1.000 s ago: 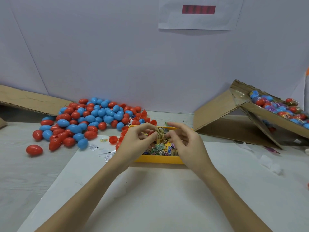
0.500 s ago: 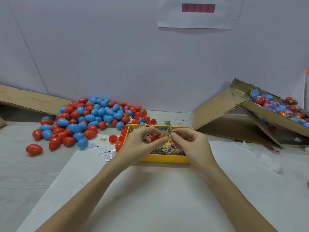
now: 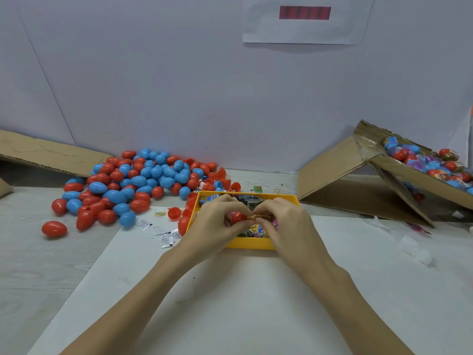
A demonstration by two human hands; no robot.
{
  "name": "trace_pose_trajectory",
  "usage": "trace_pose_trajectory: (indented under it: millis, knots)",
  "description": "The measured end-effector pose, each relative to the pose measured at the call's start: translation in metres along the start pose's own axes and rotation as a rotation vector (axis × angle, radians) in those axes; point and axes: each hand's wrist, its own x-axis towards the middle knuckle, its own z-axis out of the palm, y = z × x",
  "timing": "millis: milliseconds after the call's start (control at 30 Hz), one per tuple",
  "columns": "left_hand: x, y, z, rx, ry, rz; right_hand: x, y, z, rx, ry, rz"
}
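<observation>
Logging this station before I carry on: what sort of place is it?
Likely a hand-packing bench for toy eggs: a heap of red and blue plastic eggs, a yellow tray of printed packets, a cardboard box of wrapped eggs.

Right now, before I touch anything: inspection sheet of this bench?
Surface: white board on a grey table.
Job's things: red egg half and folded packet held over the yellow tray of small packets.
Clutter: pile of red and blue eggs and paper slips, left.
Fingers: left hand grips the egg half; right hand pinches the packet against it.
Cables: nothing seen.
Surroundings: tipped cardboard box of wrapped eggs, right; notice on wall.
</observation>
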Motion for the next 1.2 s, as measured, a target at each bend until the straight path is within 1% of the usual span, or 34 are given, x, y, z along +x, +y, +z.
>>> trace_pose_trajectory:
  millis: [67, 100, 233, 333, 467, 633, 800, 867, 1033, 1100, 1200]
  knots:
    - [0.001, 0.0, -0.001, -0.034, 0.008, -0.027, 0.002, 0.003, -0.004, 0.024, 0.035, 0.032]
    - [0.001, 0.0, -0.002, -0.064, 0.0, -0.044, 0.002, 0.005, -0.005, 0.064, 0.069, 0.078]
    - [0.003, -0.001, -0.005, -0.204, -0.026, -0.106, 0.002, 0.012, -0.008, 0.313, 0.188, 0.346]
    - [0.004, 0.002, -0.004, -0.291, -0.038, -0.158, 0.002, 0.017, -0.008, 0.336, 0.239, 0.432]
    - [0.003, 0.004, 0.0, -0.305, -0.038, -0.163, 0.001, 0.017, -0.007, 0.357, 0.251, 0.447]
    - [0.003, 0.006, 0.004, -0.307, -0.043, -0.161, 0.001, 0.014, -0.003, 0.49, 0.192, 0.485]
    - [0.001, 0.008, 0.004, -0.33, -0.009, -0.139, 0.0, 0.013, 0.001, 0.534, 0.181, 0.52]
    - [0.002, 0.008, 0.003, -0.325, 0.014, -0.124, 0.0, 0.014, 0.001, 0.59, 0.175, 0.545]
    - [0.002, 0.008, 0.004, -0.368, 0.034, -0.158, 0.001, 0.012, 0.003, 0.733, 0.2, 0.624]
    - [0.002, 0.009, 0.004, -0.376, 0.03, -0.158, 0.001, 0.011, 0.004, 0.729, 0.207, 0.619]
    - [0.002, 0.01, 0.005, -0.379, 0.046, -0.158, -0.001, 0.01, 0.006, 0.712, 0.222, 0.547]
